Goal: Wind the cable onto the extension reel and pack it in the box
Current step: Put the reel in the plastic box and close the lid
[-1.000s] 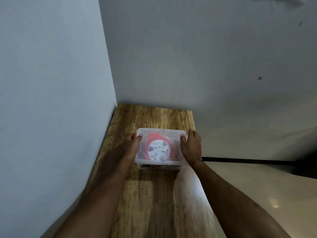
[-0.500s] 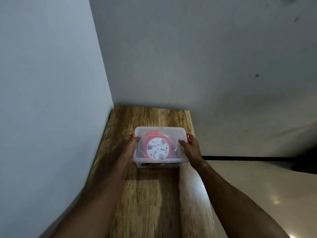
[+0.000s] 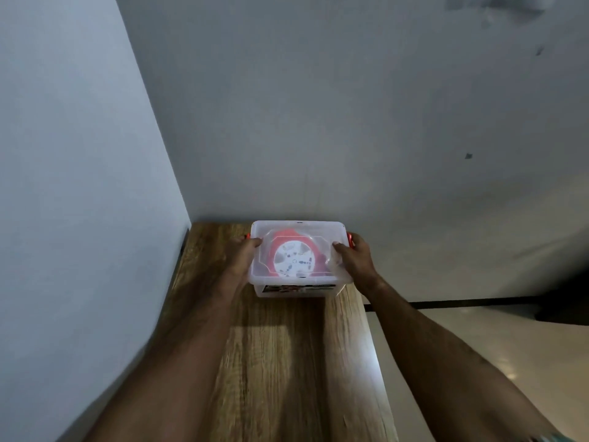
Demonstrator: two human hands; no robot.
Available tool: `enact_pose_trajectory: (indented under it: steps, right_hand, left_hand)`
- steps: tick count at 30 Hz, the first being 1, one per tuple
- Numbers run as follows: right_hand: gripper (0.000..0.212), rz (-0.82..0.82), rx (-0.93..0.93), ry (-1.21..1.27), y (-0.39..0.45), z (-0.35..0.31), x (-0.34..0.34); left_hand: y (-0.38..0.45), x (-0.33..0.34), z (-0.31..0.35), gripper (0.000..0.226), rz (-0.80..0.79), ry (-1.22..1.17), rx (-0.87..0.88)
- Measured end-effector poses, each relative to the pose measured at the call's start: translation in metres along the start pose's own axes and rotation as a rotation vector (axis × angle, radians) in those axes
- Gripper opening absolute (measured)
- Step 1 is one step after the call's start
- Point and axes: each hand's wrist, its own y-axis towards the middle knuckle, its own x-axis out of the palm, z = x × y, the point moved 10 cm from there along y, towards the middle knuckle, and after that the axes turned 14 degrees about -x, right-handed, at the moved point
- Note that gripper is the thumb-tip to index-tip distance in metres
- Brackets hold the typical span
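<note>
**Closed box gripped at both ends, far end of table**

While both arms reach forward, 2 hands grip the clear plastic box [image 3: 298, 283] from its short sides. Left hand [image 3: 239, 260] on the left end, thumb hooked over the lid edge, fingers curled down the side wall. Right hand [image 3: 353, 258] on the right end, thumb on the lid, fingers wrapped round the end by the red latch [image 3: 350, 240]. A 2nd red latch [image 3: 247, 236] just peeks out at the left end above the left hand.

Lid [image 3: 298, 229] is on, translucent. Extension reel [image 3: 294, 258] sits inside, seen through the lid: red body, white round face with dark socket marks. Cable itself not distinguishable through the plastic. A printed label [image 3: 298, 288] runs along the near wall of the box, text too blurred to read.

Box is at the far end of the wooden table [image 3: 287, 362], near the far wall [image 3: 350, 122]; cannot tell if its base touches the tabletop or is lifted slightly. Left wall [image 3: 79, 186] runs along the table's left edge. Pale floor [image 3: 478, 339] to the right, dark skirting strip [image 3: 462, 303] at the base of the far wall.
</note>
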Motion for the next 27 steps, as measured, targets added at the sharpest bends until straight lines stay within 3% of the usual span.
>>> enact_pose_trajectory:
  steps: [6, 20, 22, 25, 27]
  right_hand:
    - [0.028, -0.020, 0.019, -0.041, 0.045, 0.017, 0.013]
    - [0.037, -0.070, 0.028, -0.081, 0.088, 0.048, 0.029]
    - [0.048, -0.089, -0.063, -0.298, 0.089, 0.037, 0.027]
    - [0.065, -0.060, -0.379, -0.788, 0.076, -0.002, 0.032]
    - [0.067, -0.092, -0.567, -0.934, 0.058, -0.023, 0.053]
  left_hand:
    - [0.052, 0.020, 0.007, 0.029, -0.043, 0.017, -0.049]
    - [0.089, 0.038, 0.031, 0.010, -0.014, 0.081, 0.059]
    - [0.081, 0.033, 0.047, 0.023, 0.141, 0.291, 0.214]
    - [0.037, 0.037, 0.076, 0.038, 0.549, 0.714, 0.648]
    - [0.009, 0.064, 0.070, 0.051, 0.589, 0.905, 0.876]
